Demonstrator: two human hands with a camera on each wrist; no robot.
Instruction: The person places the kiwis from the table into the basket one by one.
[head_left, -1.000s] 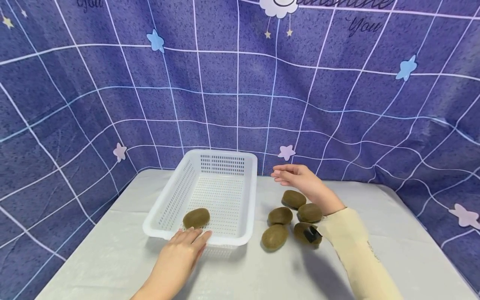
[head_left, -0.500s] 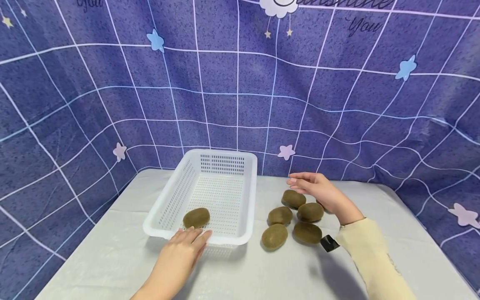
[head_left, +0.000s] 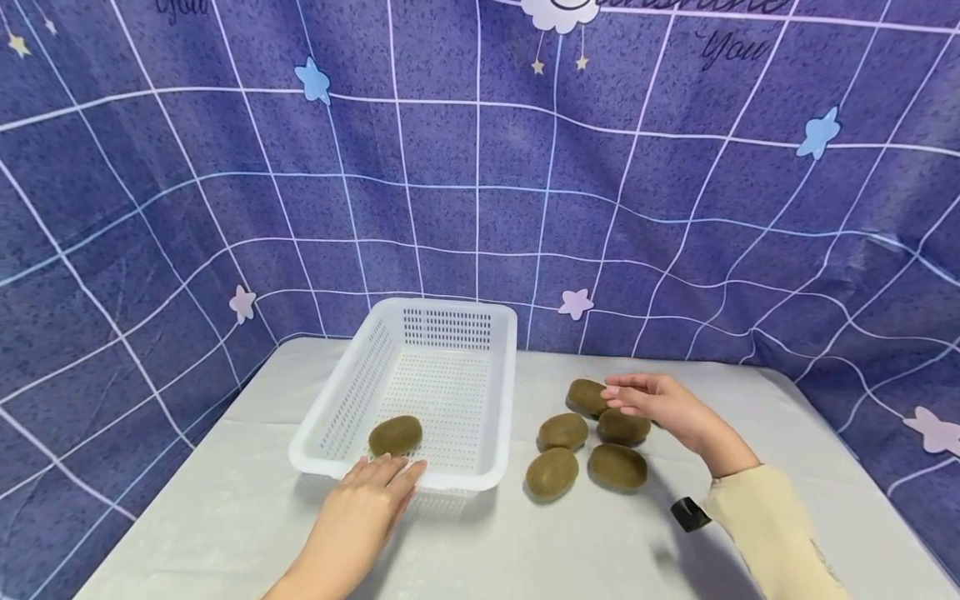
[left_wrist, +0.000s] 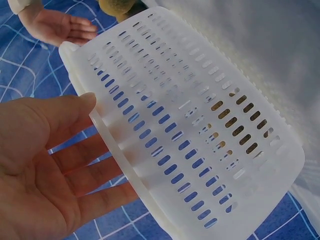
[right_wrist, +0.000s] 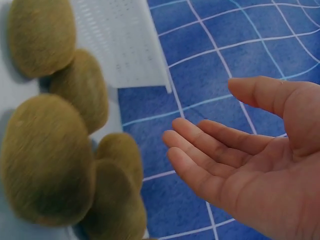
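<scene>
My left hand [head_left: 358, 515] holds the near rim of a white plastic basket [head_left: 508, 387], thumb outside and fingers over the edge in the left wrist view. Inside the basket, by that hand's fingertips, lies one brown kiwi [head_left: 396, 435]. To the right, several kiwis sit in a loose cluster on the table, among them a front one [head_left: 552, 474] and a right-hand one [head_left: 618, 467]. Over the back of this cluster hovers my right hand [head_left: 671, 410], nothing in it, its fingers extended in the right wrist view. It partly covers the rearmost kiwis [head_left: 587, 397].
A pale cloth covers the table [head_left: 757, 450]. Behind and at the sides hangs a blue-purple curtain [head_left: 480, 208] with grid lines and stars. A black wrist device [head_left: 690, 514] hangs beneath the right sleeve [head_left: 765, 525].
My right hand has moved right and down, from beside the basket to over the back kiwis. My left hand, the basket and the kiwis have stayed in place.
</scene>
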